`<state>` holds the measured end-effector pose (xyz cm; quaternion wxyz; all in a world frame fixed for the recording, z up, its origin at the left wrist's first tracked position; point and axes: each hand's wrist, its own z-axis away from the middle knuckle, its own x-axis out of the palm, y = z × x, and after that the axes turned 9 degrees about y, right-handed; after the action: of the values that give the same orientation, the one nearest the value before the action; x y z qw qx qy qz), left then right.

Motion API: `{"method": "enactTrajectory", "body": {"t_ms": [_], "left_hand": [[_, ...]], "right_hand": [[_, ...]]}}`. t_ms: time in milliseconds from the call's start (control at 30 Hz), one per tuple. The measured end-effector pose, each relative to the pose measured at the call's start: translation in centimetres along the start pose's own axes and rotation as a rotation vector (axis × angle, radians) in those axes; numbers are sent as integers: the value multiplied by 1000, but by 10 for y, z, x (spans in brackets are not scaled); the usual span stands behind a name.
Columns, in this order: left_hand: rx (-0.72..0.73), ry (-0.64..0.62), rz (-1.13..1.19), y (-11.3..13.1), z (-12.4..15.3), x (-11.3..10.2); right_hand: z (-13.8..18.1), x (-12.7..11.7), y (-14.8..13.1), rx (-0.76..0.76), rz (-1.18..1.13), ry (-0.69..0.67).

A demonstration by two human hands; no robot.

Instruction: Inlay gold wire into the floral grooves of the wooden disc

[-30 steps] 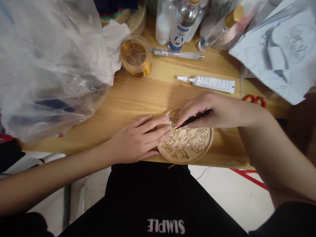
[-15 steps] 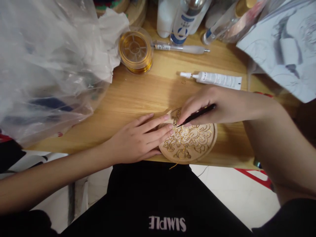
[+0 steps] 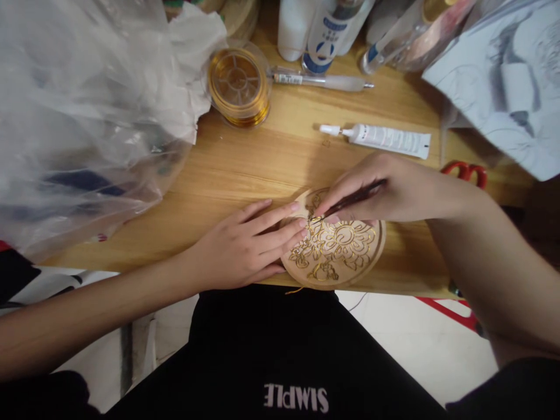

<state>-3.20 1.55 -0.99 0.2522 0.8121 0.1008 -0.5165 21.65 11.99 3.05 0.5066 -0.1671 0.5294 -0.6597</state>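
Observation:
My left hand (image 3: 251,245) lies flat with its fingers apart, the fingertips resting on the left part of a round wooden disc (image 3: 377,251). The disc bears a flower pattern outlined in gold wire (image 3: 345,235). Between the thumb and fingers of my right hand (image 3: 371,186) are dark tweezers (image 3: 356,195), slanting down to the left. Their tips meet the pattern just beside my left fingertips; I cannot make out what is between them. A loose gold wire end (image 3: 294,291) sticks out below the disc at the table edge.
A spool of gold wire (image 3: 238,81) stands at the back, with a pen (image 3: 324,80) beside it. A white glue tube (image 3: 389,140) lies beyond my right hand. Red-handled scissors (image 3: 466,171) are near my right forearm. A plastic bag (image 3: 87,116) fills the left; bottles (image 3: 326,44) stand behind.
The loose wire end has shifted left, and the length that crossed the lower disc no longer shows there. My right hand and the tweezers have tilted slightly; my left hand stays put.

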Motion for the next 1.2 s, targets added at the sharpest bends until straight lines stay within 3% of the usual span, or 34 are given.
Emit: {"method": "enactTrajectory", "body": {"t_ms": [267,500,800,1200], "left_hand": [[-3,-5,-1,0,0,0],[1,2,0,0,0,0],[-6,0,6,0,0,-1],[-7,7,-9,0,1,0]], "right_hand": [[5,6,-3,43,-21,52],[13,8,0,-159,16,50],[13,7,-5,-264,83,22],[12,10,-5,-194,54,69]]}}
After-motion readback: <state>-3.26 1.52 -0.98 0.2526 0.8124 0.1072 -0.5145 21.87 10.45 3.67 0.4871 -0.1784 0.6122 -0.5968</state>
